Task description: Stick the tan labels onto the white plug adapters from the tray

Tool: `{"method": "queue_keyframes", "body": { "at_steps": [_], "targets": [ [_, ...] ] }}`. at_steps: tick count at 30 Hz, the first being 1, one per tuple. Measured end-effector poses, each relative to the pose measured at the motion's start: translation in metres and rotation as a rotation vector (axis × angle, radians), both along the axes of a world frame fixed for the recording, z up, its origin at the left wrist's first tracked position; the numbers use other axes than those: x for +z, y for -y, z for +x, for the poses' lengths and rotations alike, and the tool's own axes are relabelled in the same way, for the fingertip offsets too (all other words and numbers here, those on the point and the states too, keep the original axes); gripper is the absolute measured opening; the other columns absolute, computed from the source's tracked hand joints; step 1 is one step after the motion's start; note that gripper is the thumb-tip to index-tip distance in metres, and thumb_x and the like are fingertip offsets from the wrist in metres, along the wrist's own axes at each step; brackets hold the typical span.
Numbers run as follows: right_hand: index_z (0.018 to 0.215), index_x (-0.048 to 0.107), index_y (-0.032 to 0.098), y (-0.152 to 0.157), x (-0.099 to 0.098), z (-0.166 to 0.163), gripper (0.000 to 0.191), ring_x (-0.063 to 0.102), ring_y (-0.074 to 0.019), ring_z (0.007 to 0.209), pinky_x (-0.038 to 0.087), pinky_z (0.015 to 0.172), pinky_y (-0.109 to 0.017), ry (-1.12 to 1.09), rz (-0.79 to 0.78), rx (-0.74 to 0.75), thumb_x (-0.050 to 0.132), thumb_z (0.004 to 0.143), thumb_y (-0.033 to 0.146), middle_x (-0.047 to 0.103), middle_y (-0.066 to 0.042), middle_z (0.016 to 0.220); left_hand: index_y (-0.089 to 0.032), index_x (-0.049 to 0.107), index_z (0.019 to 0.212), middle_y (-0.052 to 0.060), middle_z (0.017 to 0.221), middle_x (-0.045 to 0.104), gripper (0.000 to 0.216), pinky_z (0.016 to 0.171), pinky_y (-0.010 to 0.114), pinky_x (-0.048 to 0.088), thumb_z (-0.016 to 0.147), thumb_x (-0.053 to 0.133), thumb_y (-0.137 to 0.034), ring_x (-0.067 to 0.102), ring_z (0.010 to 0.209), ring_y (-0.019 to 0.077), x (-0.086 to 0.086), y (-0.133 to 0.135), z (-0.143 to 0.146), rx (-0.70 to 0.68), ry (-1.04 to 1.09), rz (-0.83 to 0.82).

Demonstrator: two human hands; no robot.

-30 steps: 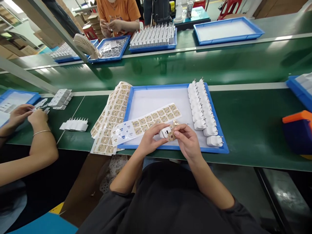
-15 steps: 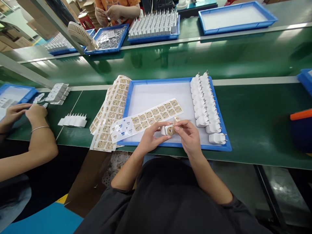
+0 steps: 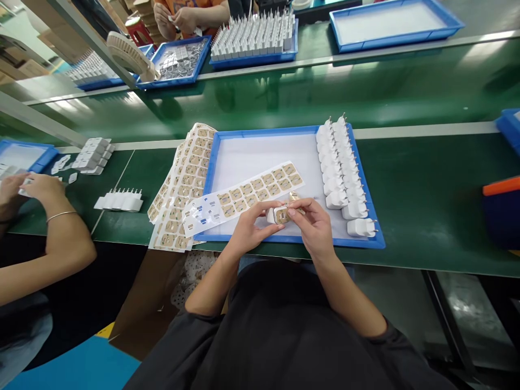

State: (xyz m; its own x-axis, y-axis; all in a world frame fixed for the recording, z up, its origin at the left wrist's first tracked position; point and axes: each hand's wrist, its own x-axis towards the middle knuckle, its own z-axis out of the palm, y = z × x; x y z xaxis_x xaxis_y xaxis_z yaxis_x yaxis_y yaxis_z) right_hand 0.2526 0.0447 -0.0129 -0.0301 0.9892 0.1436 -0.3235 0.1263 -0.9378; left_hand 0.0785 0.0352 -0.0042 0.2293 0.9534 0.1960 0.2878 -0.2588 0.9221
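Note:
Over the front of a blue-rimmed tray (image 3: 260,238), my left hand (image 3: 251,227) is closed around a small white plug charger (image 3: 271,216). A tan sticker (image 3: 281,215) covers the charger's end face. At the right edge of that face my right hand (image 3: 316,230) is pinched, its thumb and forefinger on the tan sticker material, with a shiny tan piece rising above the fingertips. Just behind my hands lies a sheet of tan stickers (image 3: 260,188), its left end peeled bare. Two rows of white plug chargers (image 3: 335,162) stand along the tray's right side, with a single charger (image 3: 361,228) at the front.
More sticker sheets (image 3: 190,179) overlap left of the tray. Further left are a row of chargers (image 3: 119,200), a stack of white parts (image 3: 94,155) and a co-worker's hands (image 3: 43,187). Trays, a fan (image 3: 130,54) and another person's hands (image 3: 182,20) are across the raised green ledge.
My right fingertips have shifted slightly along the charger's stickered face; my left hand keeps its hold. The co-worker's hands at left have moved left and lower.

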Motion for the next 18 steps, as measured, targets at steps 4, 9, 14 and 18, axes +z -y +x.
{"method": "queue_keyframes", "body": {
  "at_steps": [4,9,14,18],
  "targets": [
    [0.088,0.069,0.025,0.0011,0.001,-0.0006,0.012,0.068,-0.0155,0.079,0.057,0.073,-0.029,0.03,-0.004,-0.011,0.076,0.086,0.035,0.069,0.001,0.084,-0.025,0.064,0.122,0.008,0.126,0.072,0.042,0.093,0.036,0.055,0.085,0.077,-0.039,0.066,0.121,0.0255,-0.0004,0.0,-0.0001,0.002,-0.01,0.0],
    [0.09,0.068,0.025,0.003,0.0007,-0.0014,0.016,0.068,-0.0178,0.085,0.059,0.075,-0.031,0.089,-0.021,-0.036,0.075,0.086,0.04,0.068,-0.001,0.088,-0.025,0.064,0.121,0.009,0.125,0.072,0.042,0.093,0.037,0.055,0.085,0.077,-0.04,0.067,0.119,0.0259,-0.0012,-0.0006,-0.0006,0.007,-0.029,0.004],
    [0.092,0.068,0.025,0.0036,-0.0022,-0.0033,0.017,0.068,-0.0178,0.084,0.059,0.075,-0.032,0.111,-0.021,-0.044,0.077,0.085,0.038,0.068,-0.001,0.09,-0.025,0.064,0.121,0.01,0.126,0.072,0.041,0.094,0.038,0.055,0.085,0.077,-0.04,0.066,0.12,0.0262,-0.002,-0.0002,-0.0008,0.011,-0.022,0.002],
    [0.091,0.069,0.024,0.0042,-0.0017,-0.0051,0.015,0.068,-0.0168,0.082,0.058,0.072,-0.03,0.15,0.008,-0.091,0.077,0.086,0.036,0.068,-0.001,0.089,-0.024,0.064,0.12,0.01,0.126,0.072,0.041,0.095,0.039,0.056,0.084,0.077,-0.04,0.067,0.119,0.0265,-0.0021,0.0,-0.0004,0.008,-0.016,0.007]
  ]
}}
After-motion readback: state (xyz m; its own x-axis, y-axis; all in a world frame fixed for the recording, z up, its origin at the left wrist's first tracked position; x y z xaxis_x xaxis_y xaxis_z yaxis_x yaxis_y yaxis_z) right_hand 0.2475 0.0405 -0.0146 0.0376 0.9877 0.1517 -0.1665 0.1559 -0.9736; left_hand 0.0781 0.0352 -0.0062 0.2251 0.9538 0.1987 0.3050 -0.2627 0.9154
